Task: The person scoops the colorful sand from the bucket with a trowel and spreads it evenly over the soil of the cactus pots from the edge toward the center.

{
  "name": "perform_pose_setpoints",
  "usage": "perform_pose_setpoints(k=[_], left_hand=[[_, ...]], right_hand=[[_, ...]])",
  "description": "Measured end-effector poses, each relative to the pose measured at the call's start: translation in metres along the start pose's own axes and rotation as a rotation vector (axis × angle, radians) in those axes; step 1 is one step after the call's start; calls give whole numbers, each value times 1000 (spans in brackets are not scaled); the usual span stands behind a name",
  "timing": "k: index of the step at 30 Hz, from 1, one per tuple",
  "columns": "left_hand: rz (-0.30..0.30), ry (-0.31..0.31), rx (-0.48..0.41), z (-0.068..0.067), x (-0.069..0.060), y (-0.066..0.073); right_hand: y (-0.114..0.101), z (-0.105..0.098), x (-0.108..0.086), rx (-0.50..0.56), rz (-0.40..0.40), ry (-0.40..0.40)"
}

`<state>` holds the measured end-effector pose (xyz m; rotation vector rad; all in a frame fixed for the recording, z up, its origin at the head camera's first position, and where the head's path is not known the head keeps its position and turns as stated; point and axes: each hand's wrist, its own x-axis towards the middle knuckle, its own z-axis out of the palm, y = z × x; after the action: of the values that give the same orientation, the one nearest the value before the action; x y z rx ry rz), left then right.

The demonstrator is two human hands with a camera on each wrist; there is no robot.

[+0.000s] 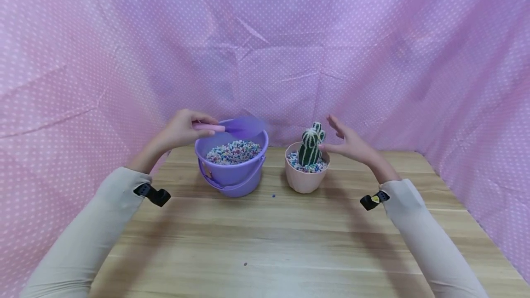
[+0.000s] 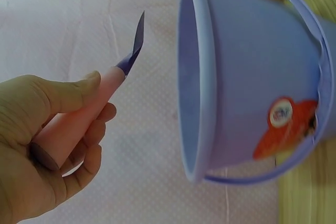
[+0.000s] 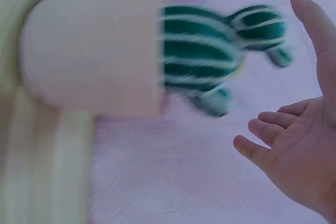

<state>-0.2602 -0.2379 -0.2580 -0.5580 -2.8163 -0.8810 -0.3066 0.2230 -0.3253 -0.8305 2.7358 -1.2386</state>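
Note:
My left hand point(image 1: 182, 128) grips the pink handle of a small trowel point(image 2: 79, 116), its purple blade blurred above the bucket's mouth in the head view. Below it stands a purple bucket point(image 1: 233, 176) that holds many small multicoloured beads point(image 1: 233, 151). To the right is a pale peach pot point(image 1: 305, 182) with a green, white-striped cactus point(image 1: 308, 148) upright in similar beads. Beside the cactus my right hand point(image 1: 349, 145) is spread, fingers apart and holding nothing. In the right wrist view a gap shows between this hand point(image 3: 299, 145) and the cactus point(image 3: 199, 48).
Bucket and pot stand apart near the back of a wooden table point(image 1: 265, 233). One loose bead point(image 1: 273, 195) lies between them, and another point(image 1: 245, 264) is nearer the front. A pink dotted cloth point(image 1: 273, 72) hangs behind and at both sides. The bucket's handle point(image 1: 232, 187) hangs down in front.

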Motion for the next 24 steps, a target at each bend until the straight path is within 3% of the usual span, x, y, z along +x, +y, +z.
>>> perform_pose_setpoints(k=[6,14,18,24], left_hand=[[9,-14,109,-8,-3,-11],[10,-66,162,-19,-5,-19],[7,-96,212,-24,-2,-20],[-3,-152,332,-26,8,-18]], right_hand=[[-38,-1,9,-18,-52,39],[-86,23,22,-99,-154,-7],[-96,46,32,-113,-179,-45],[-92,81,45,-128,-151,-128]])
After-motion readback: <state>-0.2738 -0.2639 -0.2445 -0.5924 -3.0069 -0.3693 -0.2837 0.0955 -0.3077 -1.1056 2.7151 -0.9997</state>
